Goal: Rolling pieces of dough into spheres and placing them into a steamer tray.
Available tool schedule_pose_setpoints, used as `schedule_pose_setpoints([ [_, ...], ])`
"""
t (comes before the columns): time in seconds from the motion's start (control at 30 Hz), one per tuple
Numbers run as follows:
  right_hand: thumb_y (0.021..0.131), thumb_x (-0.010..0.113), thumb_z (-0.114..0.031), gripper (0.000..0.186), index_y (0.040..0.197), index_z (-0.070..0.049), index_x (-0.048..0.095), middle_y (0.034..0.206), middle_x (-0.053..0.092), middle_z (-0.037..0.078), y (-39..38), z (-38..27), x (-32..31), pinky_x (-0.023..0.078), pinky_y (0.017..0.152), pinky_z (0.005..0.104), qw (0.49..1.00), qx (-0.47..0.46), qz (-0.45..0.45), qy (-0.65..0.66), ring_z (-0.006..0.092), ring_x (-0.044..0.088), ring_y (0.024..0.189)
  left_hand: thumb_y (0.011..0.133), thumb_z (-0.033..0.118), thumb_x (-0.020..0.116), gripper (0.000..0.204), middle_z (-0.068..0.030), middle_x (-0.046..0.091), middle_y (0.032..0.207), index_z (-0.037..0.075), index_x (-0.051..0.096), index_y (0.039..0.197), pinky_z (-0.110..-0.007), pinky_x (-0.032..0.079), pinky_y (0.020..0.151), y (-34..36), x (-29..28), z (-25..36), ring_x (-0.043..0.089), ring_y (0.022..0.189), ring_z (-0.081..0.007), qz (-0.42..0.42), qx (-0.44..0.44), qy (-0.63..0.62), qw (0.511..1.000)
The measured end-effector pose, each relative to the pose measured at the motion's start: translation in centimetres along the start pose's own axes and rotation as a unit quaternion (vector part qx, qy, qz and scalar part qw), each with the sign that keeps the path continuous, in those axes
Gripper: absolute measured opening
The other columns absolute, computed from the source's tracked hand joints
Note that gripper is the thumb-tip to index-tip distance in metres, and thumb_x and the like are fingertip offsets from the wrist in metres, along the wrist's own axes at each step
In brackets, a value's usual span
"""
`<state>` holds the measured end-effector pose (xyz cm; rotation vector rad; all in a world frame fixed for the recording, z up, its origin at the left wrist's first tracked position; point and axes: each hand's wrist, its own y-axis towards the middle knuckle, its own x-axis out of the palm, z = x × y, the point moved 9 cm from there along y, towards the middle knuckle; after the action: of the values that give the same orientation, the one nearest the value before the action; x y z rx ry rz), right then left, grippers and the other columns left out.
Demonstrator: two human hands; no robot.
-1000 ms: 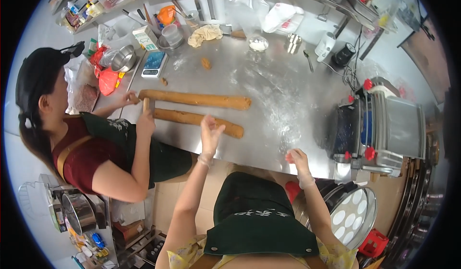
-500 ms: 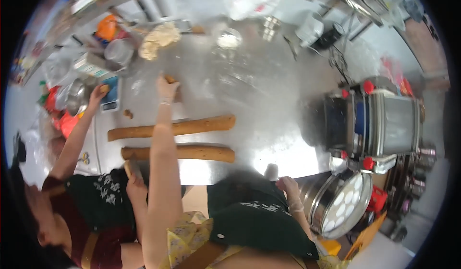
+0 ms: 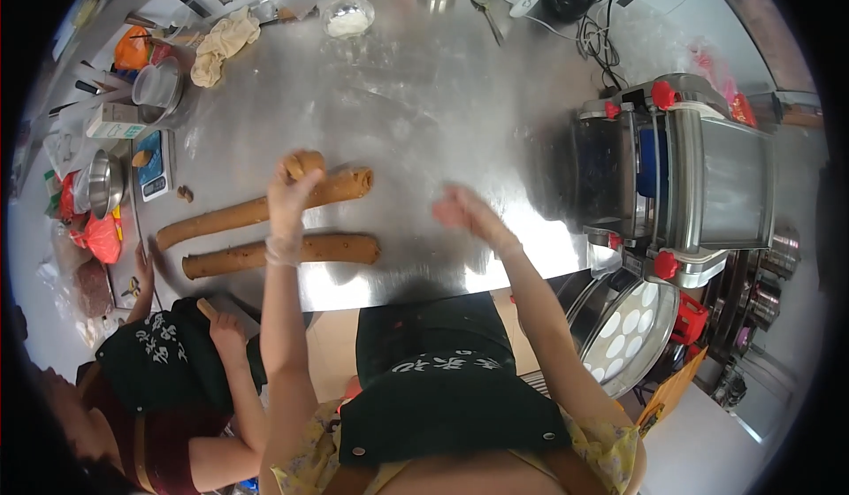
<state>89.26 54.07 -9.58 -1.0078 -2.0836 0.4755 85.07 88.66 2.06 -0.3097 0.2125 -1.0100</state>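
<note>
My left hand [image 3: 290, 196], in a thin clear glove, is closed around a short brown dough piece [image 3: 307, 163]. It is above the far dough log [image 3: 221, 223], whose right end shows a rolled spiral. A second brown dough log [image 3: 234, 259] lies nearer the table's front edge, partly behind my left wrist. My right hand [image 3: 470, 214] hovers over the steel table [image 3: 416, 133], right of both logs. Its fingers are blurred and partly curled, and nothing can be made out in them.
A kitchen scale [image 3: 155, 172] bears a small dough piece [image 3: 141, 158]; crumbs [image 3: 184, 194] lie beside it. A co-worker's hand [image 3: 228, 331] holds a wooden-edged tool at left. Farther back are a bowl of white powder [image 3: 348, 19] and a spoon [image 3: 486, 18]. A roller machine [image 3: 681, 177] and steamer [image 3: 619, 336] stand right.
My left hand has come nearer with the dough piece. My right hand has risen from beside the steamer to over the table. The co-worker's far hand has left a dough piece on the scale.
</note>
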Motion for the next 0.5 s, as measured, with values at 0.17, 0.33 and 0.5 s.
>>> schedule_pose_setpoints([
  [0.17, 0.101, 0.053, -0.045, 0.069, 0.150, -0.002, 0.031, 0.137, 0.056, 0.023, 2.1, -4.6, -7.4, 0.047, 0.104, 0.0426, 0.987, -0.128, 0.064, 0.074, 0.0296, 0.057, 0.124, 0.083, -0.002, 0.073, 0.048, -0.0073, 0.061, 0.120, 0.000, 0.056, 0.128, -0.029, 0.048, 0.098, -8.1, 2.7, -3.4, 0.059, 0.110, -0.0161, -0.012, 0.000, -0.001, 1.000],
  [0.33, 0.103, 0.049, -0.046, 0.055, 0.142, -0.008, 0.042, 0.131, 0.060, 0.017, -4.4, 5.6, -1.0, 0.050, 0.098, 0.0416, 0.997, 0.064, 0.021, 0.022, 0.0287, 0.062, 0.116, 0.079, 0.000, 0.080, 0.053, -0.0062, 0.059, 0.121, 0.005, 0.056, 0.126, -0.032, 0.052, 0.095, -12.1, 5.6, -9.9, 0.060, 0.110, -0.0186, -0.001, -0.042, -0.018, 0.999],
  [0.5, 0.104, 0.053, -0.035, 0.038, 0.123, -0.003, 0.059, 0.107, 0.068, 0.011, -4.8, -0.3, -4.6, 0.053, 0.088, 0.0326, 0.957, -0.164, 0.208, -0.113, 0.0186, 0.066, 0.098, 0.070, 0.004, 0.085, 0.057, -0.0116, 0.062, 0.114, 0.007, 0.058, 0.119, -0.035, 0.057, 0.084, -13.5, 16.5, -7.4, 0.064, 0.104, -0.0254, -0.037, 0.187, 0.221, 0.956],
])
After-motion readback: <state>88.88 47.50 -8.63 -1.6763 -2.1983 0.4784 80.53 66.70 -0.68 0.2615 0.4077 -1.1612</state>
